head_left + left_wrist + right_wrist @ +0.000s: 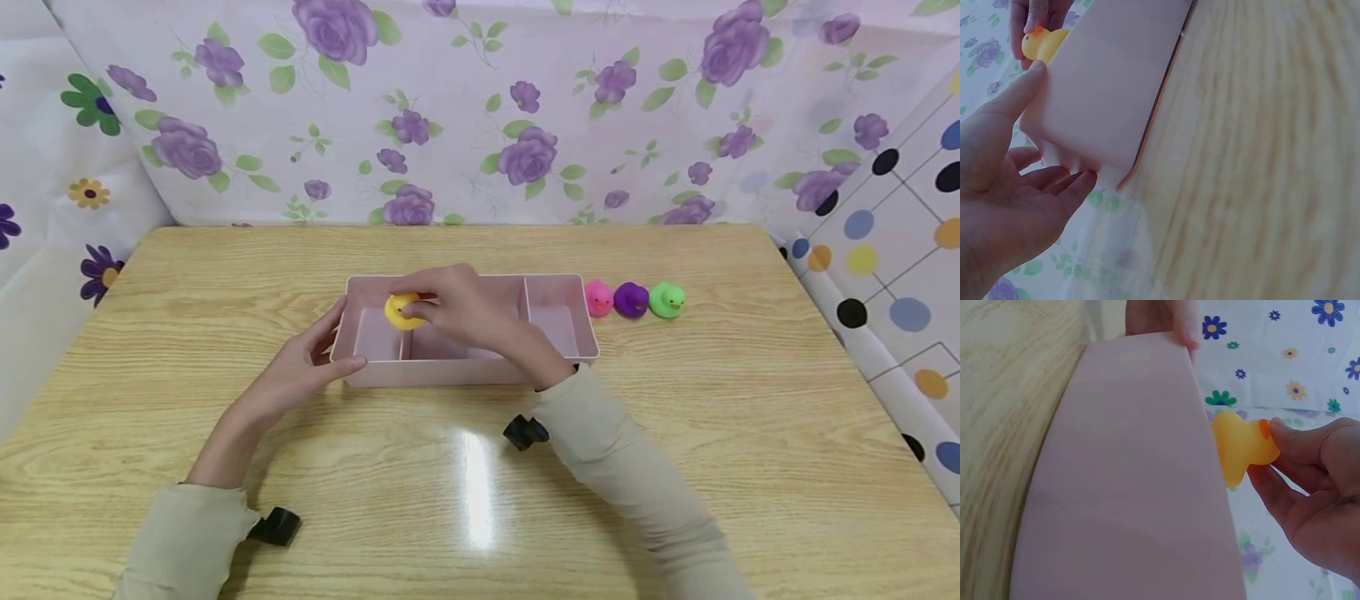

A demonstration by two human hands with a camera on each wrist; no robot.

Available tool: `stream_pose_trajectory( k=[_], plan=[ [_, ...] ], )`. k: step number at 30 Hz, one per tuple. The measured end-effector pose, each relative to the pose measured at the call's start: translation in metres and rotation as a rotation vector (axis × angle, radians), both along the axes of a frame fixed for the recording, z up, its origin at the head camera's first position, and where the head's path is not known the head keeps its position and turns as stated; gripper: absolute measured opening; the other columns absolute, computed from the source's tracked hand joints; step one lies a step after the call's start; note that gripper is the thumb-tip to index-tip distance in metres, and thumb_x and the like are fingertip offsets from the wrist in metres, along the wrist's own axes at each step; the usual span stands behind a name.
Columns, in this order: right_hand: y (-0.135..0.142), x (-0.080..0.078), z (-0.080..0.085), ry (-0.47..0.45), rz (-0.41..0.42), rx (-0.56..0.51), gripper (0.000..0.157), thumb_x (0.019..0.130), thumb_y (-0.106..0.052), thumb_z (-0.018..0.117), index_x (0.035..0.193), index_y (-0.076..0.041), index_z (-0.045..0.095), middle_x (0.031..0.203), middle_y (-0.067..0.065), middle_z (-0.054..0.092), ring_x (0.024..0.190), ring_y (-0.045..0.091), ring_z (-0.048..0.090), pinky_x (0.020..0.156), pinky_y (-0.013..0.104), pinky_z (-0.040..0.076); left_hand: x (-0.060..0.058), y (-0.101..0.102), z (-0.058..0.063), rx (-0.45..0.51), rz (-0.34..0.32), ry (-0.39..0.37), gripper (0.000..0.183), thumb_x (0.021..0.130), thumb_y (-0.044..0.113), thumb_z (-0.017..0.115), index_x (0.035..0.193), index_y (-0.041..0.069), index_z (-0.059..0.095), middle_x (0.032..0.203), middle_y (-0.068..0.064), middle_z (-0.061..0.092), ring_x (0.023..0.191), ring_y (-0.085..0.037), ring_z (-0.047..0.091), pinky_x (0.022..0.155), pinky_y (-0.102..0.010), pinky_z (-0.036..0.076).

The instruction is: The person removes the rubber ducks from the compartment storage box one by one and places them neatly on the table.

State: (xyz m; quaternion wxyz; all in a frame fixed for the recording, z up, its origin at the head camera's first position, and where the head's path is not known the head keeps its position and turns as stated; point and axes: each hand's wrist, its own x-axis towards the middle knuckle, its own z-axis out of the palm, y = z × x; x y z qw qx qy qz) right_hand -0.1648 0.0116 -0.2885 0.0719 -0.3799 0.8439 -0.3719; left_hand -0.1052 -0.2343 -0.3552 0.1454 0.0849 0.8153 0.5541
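A yellow rubber duck is pinched between the thumb and fingers of my right hand. Hand and duck are over the left part of a long pink divided box, near its left divider. In the right wrist view the duck shows just above the box rim, its orange beak by the thumb. My left hand grips the box's left end, thumb on the front rim and fingers against the end wall. My right hand and forearm hide part of the middle compartment.
Beyond the box's right end stand a pink duck, a purple duck and a green duck in a row. The wooden table meets a flowered cloth at its back edge.
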Motion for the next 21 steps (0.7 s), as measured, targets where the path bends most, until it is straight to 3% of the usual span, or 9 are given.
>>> stream_pose_trajectory(
  k=[7, 12, 21],
  plan=[
    [0.019, 0.000, 0.000, 0.014, -0.015, -0.019, 0.030, 0.091, -0.006, 0.066, 0.121, 0.000, 0.068, 0.116, 0.009, 0.068, 0.107, 0.018, 0.062, 0.089, 0.021, 0.048, -0.001, 0.000, -0.001, 0.017, 0.006, 0.006, 0.087, 0.093, 0.023, 0.068, 0.156, 0.023, 0.009, 0.159, -0.006, 0.015, 0.140, -0.029, 0.026, 0.097, -0.014, 0.037],
    [0.031, -0.001, 0.002, 0.069, -0.015, -0.030, 0.029, 0.089, -0.003, 0.068, 0.118, 0.002, 0.068, 0.117, 0.012, 0.067, 0.106, 0.021, 0.064, 0.088, 0.023, 0.050, -0.001, 0.000, -0.001, 0.024, 0.008, 0.022, 0.087, 0.092, 0.019, 0.068, 0.157, 0.021, 0.009, 0.159, -0.009, 0.015, 0.140, -0.030, 0.026, 0.096, -0.012, 0.036],
    [0.055, -0.001, 0.008, 0.070, -0.063, -0.050, 0.028, 0.088, -0.001, 0.068, 0.116, 0.002, 0.069, 0.118, 0.013, 0.066, 0.107, 0.023, 0.064, 0.088, 0.027, 0.051, 0.000, 0.000, 0.000, 0.016, 0.005, 0.031, 0.087, 0.092, 0.017, 0.068, 0.156, 0.021, 0.009, 0.159, -0.009, 0.015, 0.141, -0.030, 0.023, 0.097, -0.013, 0.036]
  ],
)
